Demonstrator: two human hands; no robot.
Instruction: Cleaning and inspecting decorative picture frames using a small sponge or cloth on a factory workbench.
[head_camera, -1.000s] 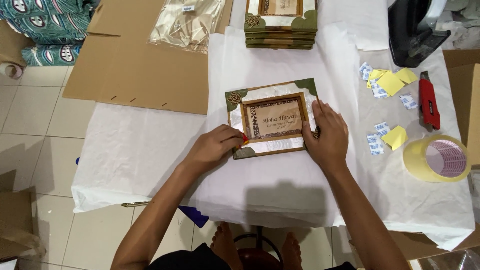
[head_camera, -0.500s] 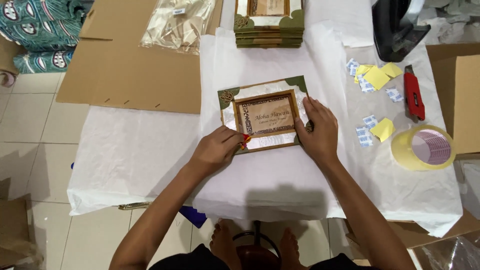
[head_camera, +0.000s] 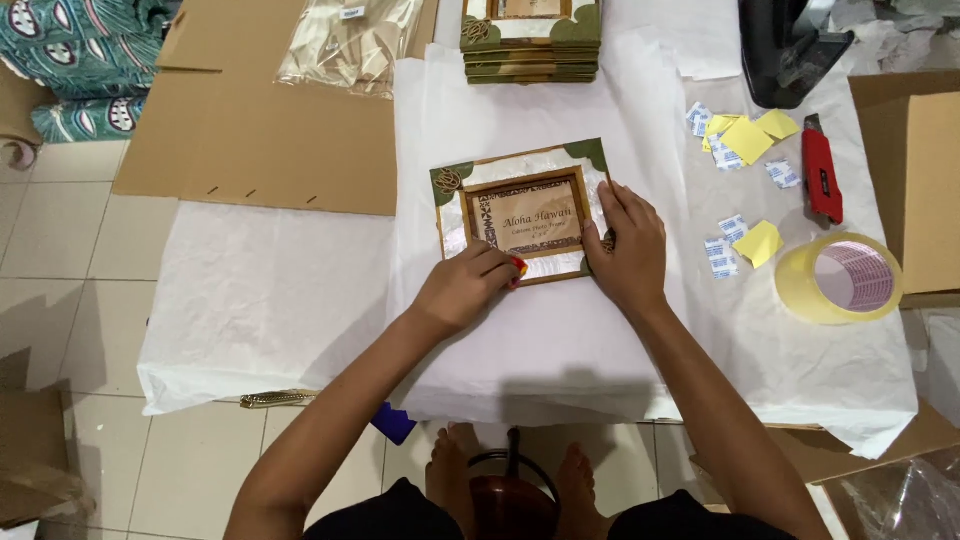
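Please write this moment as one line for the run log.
left hand: on picture frame lower left corner | right hand: flat on its right edge | frame: lying on white paper | nearby: tape roll, red cutter

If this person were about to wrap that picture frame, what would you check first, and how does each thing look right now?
1. Green-cornered wooden picture frame lies flat on the white tissue paper sheet: ok.
2. Left hand rests on its lower left edge: ok.
3. Right hand presses its right edge: ok.
4. Roll of clear yellowish packing tape lies nearby on the right: ok.
5. Red utility knife lies apart from both hands: ok.
6. Knife blade retracted: cannot tell.
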